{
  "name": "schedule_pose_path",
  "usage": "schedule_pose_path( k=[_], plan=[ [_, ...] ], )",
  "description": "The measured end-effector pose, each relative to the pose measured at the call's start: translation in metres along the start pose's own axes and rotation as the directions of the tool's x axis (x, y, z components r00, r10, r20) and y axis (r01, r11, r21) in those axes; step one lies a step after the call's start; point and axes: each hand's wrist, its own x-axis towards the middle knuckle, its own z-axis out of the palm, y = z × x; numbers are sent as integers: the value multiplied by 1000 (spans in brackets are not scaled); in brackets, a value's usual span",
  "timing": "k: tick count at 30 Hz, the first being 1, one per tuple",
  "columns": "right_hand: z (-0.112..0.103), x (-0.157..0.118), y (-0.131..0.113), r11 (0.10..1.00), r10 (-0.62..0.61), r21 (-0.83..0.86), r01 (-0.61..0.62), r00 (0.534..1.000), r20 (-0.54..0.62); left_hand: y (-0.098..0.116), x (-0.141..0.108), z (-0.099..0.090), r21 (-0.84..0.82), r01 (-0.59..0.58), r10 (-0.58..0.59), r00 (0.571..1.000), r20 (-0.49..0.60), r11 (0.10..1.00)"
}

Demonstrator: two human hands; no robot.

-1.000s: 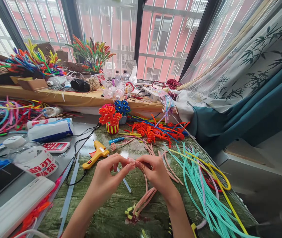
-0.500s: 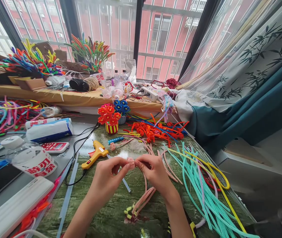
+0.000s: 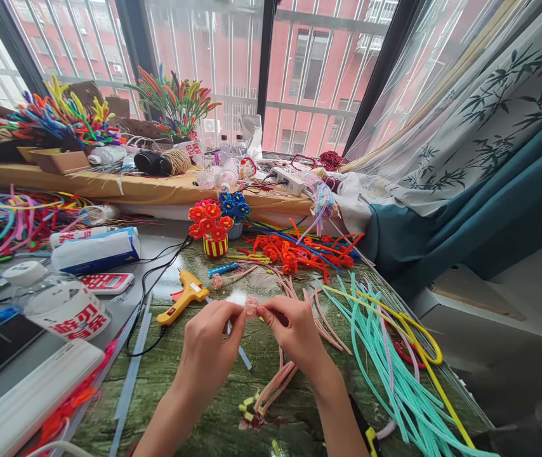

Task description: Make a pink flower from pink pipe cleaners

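Between my two hands is a small pink pipe-cleaner flower (image 3: 251, 306), held above the green table mat. My left hand (image 3: 214, 343) pinches its left side between thumb and fingertips. From the right, my right hand (image 3: 292, 327) grips it the same way, so the fingertips cover part of it. A similar pink pipe-cleaner flower (image 3: 217, 282) with a stem lies just beyond. Pink pipe cleaners (image 3: 278, 384) with yellow tips lie below my hands. Left of them rests a yellow glue gun (image 3: 185, 297), near a blue tube (image 3: 222, 270).
Turquoise pipe cleaners (image 3: 395, 374) spread along the right edge. Orange-red pipe-cleaner pieces (image 3: 294, 251) lie behind, beside a striped pot (image 3: 215, 247) of red flowers. At left are a plastic bottle (image 3: 56, 304), a white box-like device (image 3: 37, 400) and clear glue sticks (image 3: 131, 374).
The pink flower has turned slightly between my fingertips, and more of its petals show. My left hand and forearm have shifted a little to the right.
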Motion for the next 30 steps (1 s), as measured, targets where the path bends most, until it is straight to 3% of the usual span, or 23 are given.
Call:
schedule_pose_path(
  k=[7,18,30],
  plan=[
    [3,-1,-2,1000,10,-18,-10,1000,9,1,-4,10,243,-147,166,984,-59,959],
    [4,-1,-4,1000,16,9,-17,1000,24,9,-8,13,539,-257,351,933,-77,802],
    [5,-1,-5,999,7,36,-8,1000,25,11,-9,16,662,-273,386,922,-26,698]
  ],
)
